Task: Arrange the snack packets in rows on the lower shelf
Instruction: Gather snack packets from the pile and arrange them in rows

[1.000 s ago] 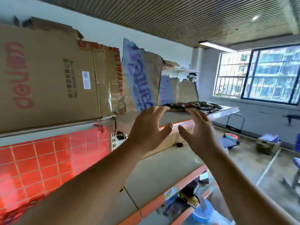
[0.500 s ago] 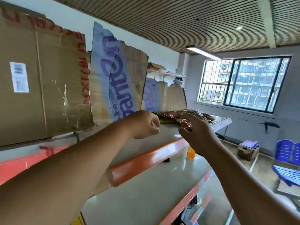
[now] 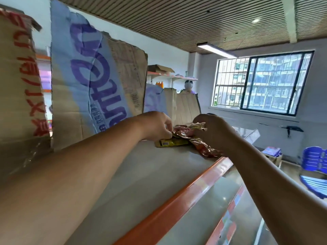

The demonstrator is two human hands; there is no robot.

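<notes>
Upper shelf (image 3: 141, 174): a grey board with an orange front rail (image 3: 177, 206), running away from the viewer. A loose heap of snack packets (image 3: 184, 133) lies on it near the far end. A yellow packet (image 3: 169, 143) lies flat at the heap's near side, and a crinkled red packet (image 3: 207, 150) lies close to the rail. Flattened cardboard sheets (image 3: 92, 85) stand along the back edge (printed faces outward). The lower shelf (image 3: 212, 209) shows beneath, glossy grey.

Slatted ceiling (image 3: 177, 20) with a strip light (image 3: 216, 50) overhead — big barred window (image 3: 261, 84) in the grey wall (image 3: 311, 96) beyond the grip, blue plastic chairs (image 3: 315, 160) further right.
</notes>
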